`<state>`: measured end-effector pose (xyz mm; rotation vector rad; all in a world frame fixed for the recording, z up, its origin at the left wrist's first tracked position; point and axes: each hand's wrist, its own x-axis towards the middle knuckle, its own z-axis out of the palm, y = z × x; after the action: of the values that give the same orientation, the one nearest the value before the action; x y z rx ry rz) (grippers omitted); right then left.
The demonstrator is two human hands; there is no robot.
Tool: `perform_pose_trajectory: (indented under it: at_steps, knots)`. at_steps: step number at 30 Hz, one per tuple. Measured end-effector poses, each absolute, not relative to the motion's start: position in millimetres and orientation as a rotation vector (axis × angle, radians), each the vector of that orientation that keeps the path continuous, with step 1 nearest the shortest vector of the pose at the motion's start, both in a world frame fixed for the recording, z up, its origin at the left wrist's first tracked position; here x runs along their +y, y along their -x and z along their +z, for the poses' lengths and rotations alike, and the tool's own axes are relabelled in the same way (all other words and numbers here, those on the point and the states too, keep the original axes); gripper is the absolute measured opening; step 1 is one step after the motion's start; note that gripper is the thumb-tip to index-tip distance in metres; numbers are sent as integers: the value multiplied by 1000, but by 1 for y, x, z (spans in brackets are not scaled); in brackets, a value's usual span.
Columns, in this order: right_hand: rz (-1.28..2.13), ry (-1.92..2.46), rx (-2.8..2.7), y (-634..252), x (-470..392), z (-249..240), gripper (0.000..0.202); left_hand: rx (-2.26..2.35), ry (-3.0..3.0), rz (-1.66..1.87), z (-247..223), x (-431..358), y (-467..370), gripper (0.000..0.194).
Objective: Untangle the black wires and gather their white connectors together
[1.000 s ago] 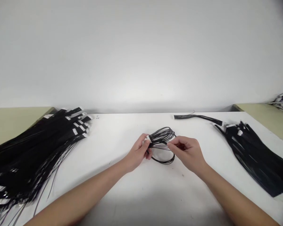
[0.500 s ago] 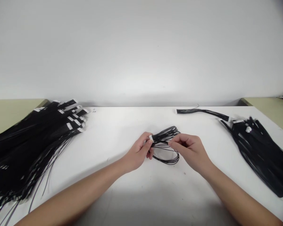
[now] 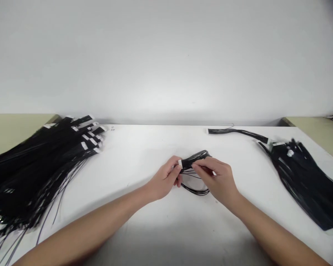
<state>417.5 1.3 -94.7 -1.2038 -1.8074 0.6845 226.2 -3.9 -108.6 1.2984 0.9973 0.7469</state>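
A looped bundle of thin black wires [image 3: 198, 157] with a white connector [image 3: 180, 163] at its left end is held over the middle of the table. My left hand [image 3: 166, 177] pinches it at the connector, thumb on the near side. Some wires curve down below the fingers and back up in a loose loop. My right hand [image 3: 216, 177] is closed, thumb and forefinger pinching black wires just right of the connector. The fingertips and part of the loop's right end are hidden by this hand.
On the white table [image 3: 144, 147], a large pile of black wire bundles [image 3: 44, 159] with white connectors lies left. Another pile [image 3: 302, 181] lies right. A single wire harness [image 3: 238, 132] stretches near the back edge. A white wall [image 3: 166, 55] rises behind.
My right hand has slid left along the wires, closer to the connector and my left hand. My left hand keeps its grip almost in place. The view has shifted slightly.
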Motion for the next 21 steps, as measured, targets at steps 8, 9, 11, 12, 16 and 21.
perform_pose_trajectory:
  at_steps: [8,9,11,12,16,21]
  knots:
    - [162,1026,-1974,-421,10,-98,43,965,-1239,840,-109,-4,-228,30]
    - [205,1027,-1961,-421,11,-98,48,973,-1251,848,-109,-6,-228,30]
    - [474,1044,-1801,-422,13,-100,45,972,-1288,854,-108,-11,-231,29]
    - [652,1039,-1631,-423,14,-101,39,970,-1289,878,-108,-13,-233,29]
    - [819,1009,-1177,-426,22,-103,21,1041,-1107,1157,-108,-17,-238,29]
    - [1074,703,-598,-436,26,-80,33,1031,-898,1322,-103,-15,-239,36]
